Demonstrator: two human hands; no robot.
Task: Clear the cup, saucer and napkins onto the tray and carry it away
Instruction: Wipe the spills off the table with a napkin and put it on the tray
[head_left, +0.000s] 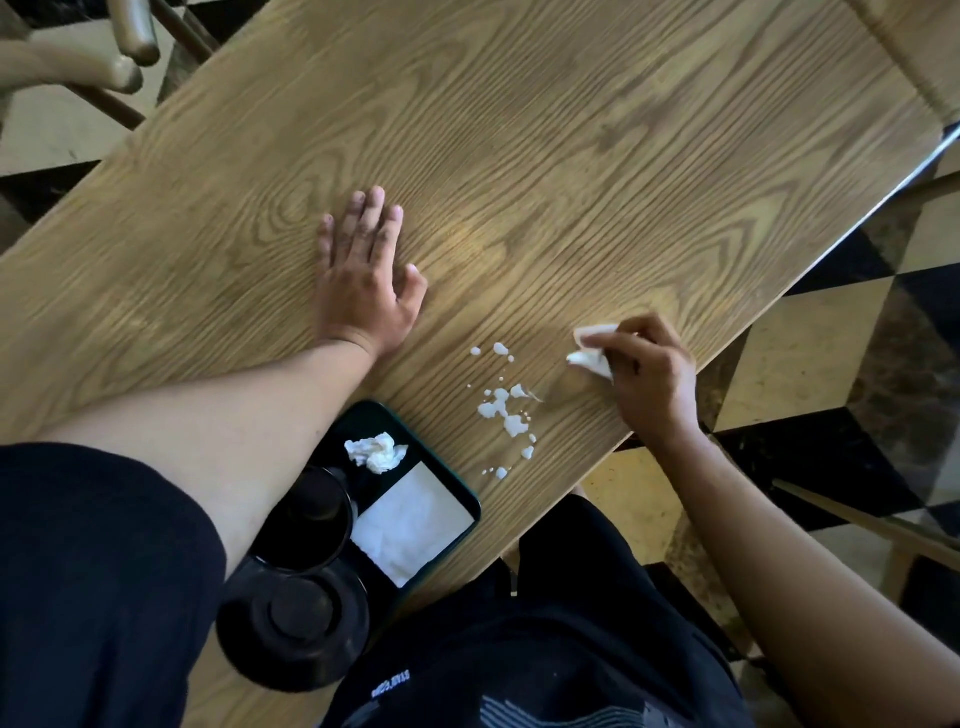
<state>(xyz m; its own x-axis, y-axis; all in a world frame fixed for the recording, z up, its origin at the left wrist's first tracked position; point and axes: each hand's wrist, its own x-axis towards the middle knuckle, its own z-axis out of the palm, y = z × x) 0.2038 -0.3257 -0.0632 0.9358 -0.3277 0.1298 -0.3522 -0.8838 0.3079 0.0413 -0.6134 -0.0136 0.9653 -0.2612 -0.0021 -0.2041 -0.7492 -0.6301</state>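
A dark tray (462, 491) lies at the near edge of the wooden table (571, 156). On the tray are a crumpled white napkin (376, 451), a flat white napkin (410, 522) and a black cup (306, 519). A black saucer (293, 629) lies just in front of the cup, overlapping the tray's near end. My left hand (363, 275) rests flat on the table beyond the tray, fingers spread. My right hand (644, 374) pinches a wadded white napkin (592, 351) against the table, right of a white spill (504, 410).
The spill's drops run from the tray's far corner toward my right hand. The table's right edge (779, 291) is close behind my right hand, with checkered floor (810, 353) below. Tan chair parts (93, 62) stand at the far left.
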